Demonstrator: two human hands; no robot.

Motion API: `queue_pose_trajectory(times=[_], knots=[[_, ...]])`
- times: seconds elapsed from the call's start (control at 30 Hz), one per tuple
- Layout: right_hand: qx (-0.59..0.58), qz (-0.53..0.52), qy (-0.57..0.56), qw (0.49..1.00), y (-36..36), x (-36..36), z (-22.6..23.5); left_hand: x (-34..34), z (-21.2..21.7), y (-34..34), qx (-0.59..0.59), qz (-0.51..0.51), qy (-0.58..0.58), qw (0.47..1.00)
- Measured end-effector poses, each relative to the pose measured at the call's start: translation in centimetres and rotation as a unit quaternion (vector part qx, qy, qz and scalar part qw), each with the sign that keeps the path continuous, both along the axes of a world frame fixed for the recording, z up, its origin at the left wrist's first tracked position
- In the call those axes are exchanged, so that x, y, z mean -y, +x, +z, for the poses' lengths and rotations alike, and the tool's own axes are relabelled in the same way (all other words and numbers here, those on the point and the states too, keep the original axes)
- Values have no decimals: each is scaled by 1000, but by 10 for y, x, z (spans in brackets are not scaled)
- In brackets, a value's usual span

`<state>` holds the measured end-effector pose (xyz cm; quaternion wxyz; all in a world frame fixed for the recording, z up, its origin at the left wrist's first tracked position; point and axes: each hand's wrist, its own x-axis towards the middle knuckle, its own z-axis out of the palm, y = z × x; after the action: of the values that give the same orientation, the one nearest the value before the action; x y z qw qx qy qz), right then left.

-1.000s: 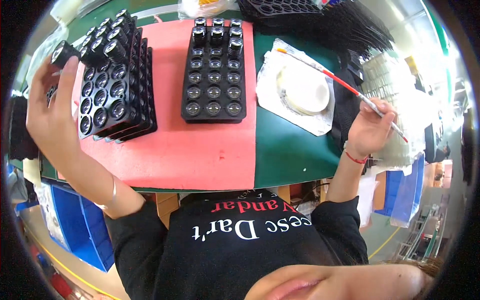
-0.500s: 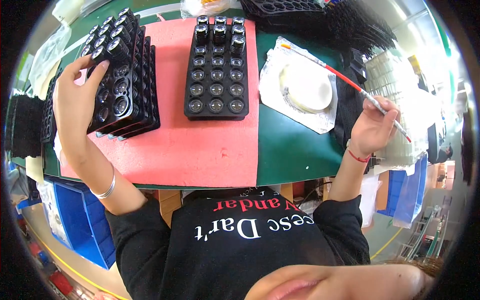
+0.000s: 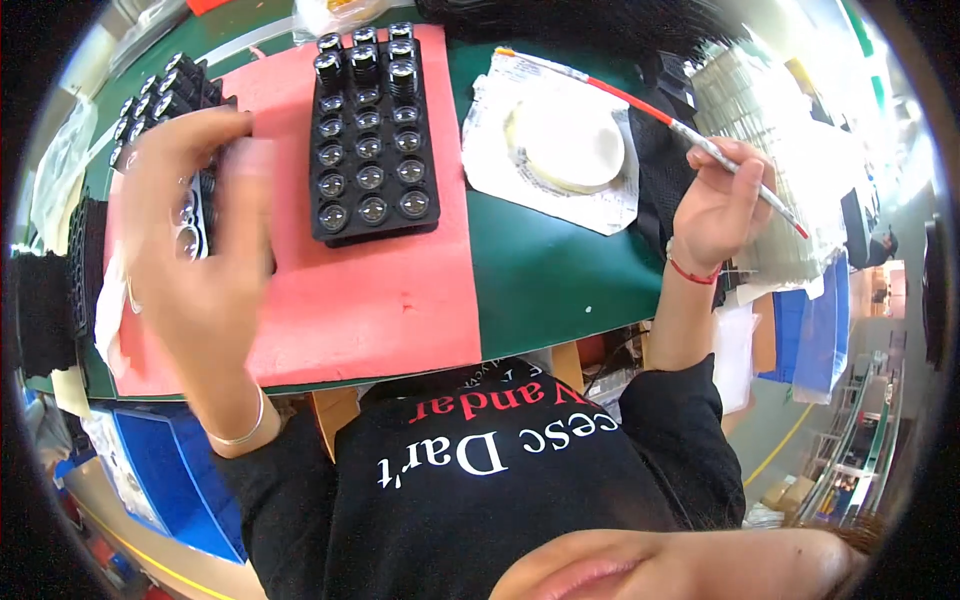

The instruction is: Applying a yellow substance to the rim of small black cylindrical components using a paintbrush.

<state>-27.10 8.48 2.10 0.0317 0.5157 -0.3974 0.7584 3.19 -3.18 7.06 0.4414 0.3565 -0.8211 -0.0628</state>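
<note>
My left hand (image 3: 195,225) is smeared by motion, its thumb and forefinger curved toward each other. Whether anything sits between those fingers is unclear. Behind it stands a stack of black trays (image 3: 190,215), partly hidden, with black lens barrels (image 3: 160,95) standing at its far end. Another black tray (image 3: 375,232) lies to the right, filled with clear round lenses; several barrels (image 3: 364,62) stand upright in its far rows. My right hand (image 3: 722,200) is closed around a thin red-and-white paintbrush (image 3: 640,105), whose orange tip points up and left above a white round pad (image 3: 568,145).
A pink foam mat (image 3: 380,310) covers the left part of the green table (image 3: 560,290). The pad rests on a crumpled white sheet (image 3: 490,160). Dark bristly material (image 3: 600,30) lies at the back, and clear stacked trays (image 3: 750,130) stand at the right. A blue bin (image 3: 190,480) sits below left.
My left hand has come away from the barrels on the stack, moving right and nearer to me. My right hand keeps its grip on the paintbrush. The whole view has shifted slightly.
</note>
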Motion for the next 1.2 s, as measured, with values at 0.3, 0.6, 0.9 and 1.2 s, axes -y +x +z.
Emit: queue_pose_trajectory(times=[0.3,0.6,0.9,1.2], knots=[[3,-42,-2,999,1,-1,4,12,-48,-51,218,-95,14,971],[-5,-48,7,999,-3,-3,6,34,-66,-73,216,-80,34,973],[-95,-174,-24,980,-16,-11,10,-3,-40,-53,-90,-229,277,929],[-185,-206,31,960,-18,-12,10,0,-48,-32,-288,-260,529,755]])
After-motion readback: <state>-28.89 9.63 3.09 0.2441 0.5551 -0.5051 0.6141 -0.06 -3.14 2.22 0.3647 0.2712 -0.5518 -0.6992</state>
